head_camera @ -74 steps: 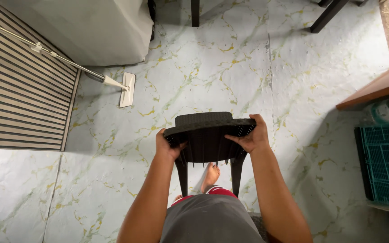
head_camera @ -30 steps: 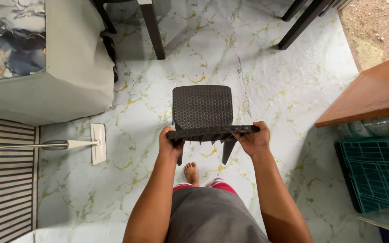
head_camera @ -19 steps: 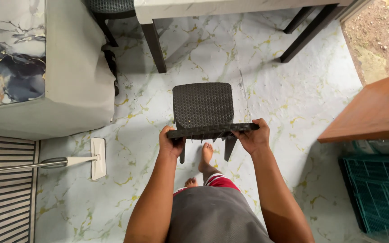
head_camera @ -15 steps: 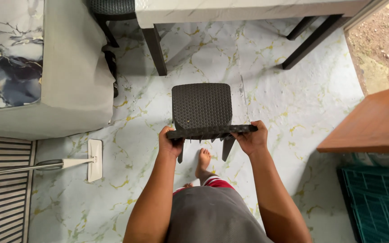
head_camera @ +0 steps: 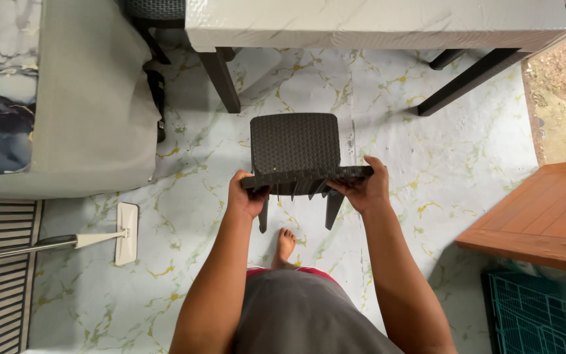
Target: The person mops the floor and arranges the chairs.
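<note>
I hold a dark woven-pattern plastic chair (head_camera: 294, 143) in front of me, lifted off the floor. My left hand (head_camera: 245, 194) grips the left end of its backrest top edge. My right hand (head_camera: 364, 189) grips the right end. The seat points away from me toward a white-topped table (head_camera: 375, 23). Two chair legs hang below the backrest, above my bare foot (head_camera: 285, 246).
A grey covered piece of furniture (head_camera: 80, 105) with a marbled top stands at the left. A flat mop (head_camera: 122, 233) lies on the marble-pattern floor (head_camera: 440, 157). A wooden tabletop (head_camera: 545, 219) and a teal wire crate (head_camera: 535, 318) are at right. Another dark chair (head_camera: 152, 10) sits by the table.
I have walked forward with the chair; the white-topped table has come into view and nearer. The chair has tilted so its seat shows. Both hands keep their grip.
</note>
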